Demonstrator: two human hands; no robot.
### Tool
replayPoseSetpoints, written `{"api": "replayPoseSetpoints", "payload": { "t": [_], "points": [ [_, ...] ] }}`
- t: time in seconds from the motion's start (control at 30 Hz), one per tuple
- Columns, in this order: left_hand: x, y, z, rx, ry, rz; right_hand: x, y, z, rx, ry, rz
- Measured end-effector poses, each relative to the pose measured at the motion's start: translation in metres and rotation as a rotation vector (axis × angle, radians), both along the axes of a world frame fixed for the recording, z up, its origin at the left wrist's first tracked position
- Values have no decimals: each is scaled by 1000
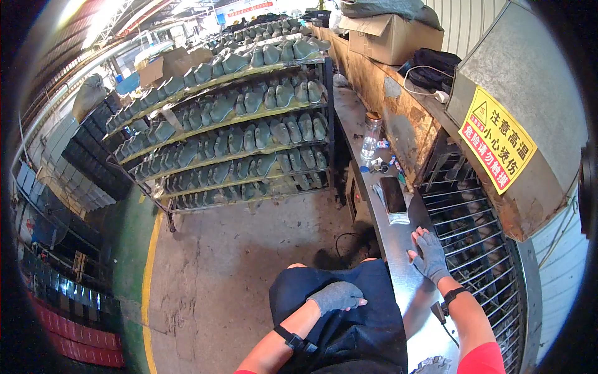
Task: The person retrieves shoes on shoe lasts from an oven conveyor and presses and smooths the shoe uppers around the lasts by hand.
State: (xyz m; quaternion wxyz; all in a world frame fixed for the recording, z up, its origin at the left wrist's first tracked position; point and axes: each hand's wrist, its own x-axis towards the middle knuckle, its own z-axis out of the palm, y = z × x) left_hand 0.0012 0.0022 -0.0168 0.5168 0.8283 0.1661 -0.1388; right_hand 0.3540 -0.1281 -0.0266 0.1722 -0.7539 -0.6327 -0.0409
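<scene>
My left hand [338,297], in a grey fingerless glove, rests on the dark cloth over my lap [355,321]. Its fingers are curled together, and nothing shows in them. On the metal ledge [411,293] to the right lies my right hand [428,254], gloved the same way, with its fingers spread and nothing held. Just beyond it, a dark phone [393,194] lies on a pale wrapper. A clear bottle [370,135] with a brown lid stands farther up the ledge. Both wrists wear black straps, and a black plug [438,313] with a cable is near my right wrist.
A multi-tier rack [249,149] full of grey shoe-shaped pieces stands ahead. Metal bars [476,243] of a conveyor run along the right, under a hood with a yellow warning sign [498,140]. A cardboard box [392,38] sits at the back. Red crates [81,336] are lower left.
</scene>
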Motion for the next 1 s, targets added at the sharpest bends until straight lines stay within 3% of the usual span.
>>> {"api": "replayPoseSetpoints", "payload": {
  "t": [1.0],
  "points": [
    [-1, -1, 4, -14, -11, 15, -1, -2, 2, -7, 15, 3]
  ]
}}
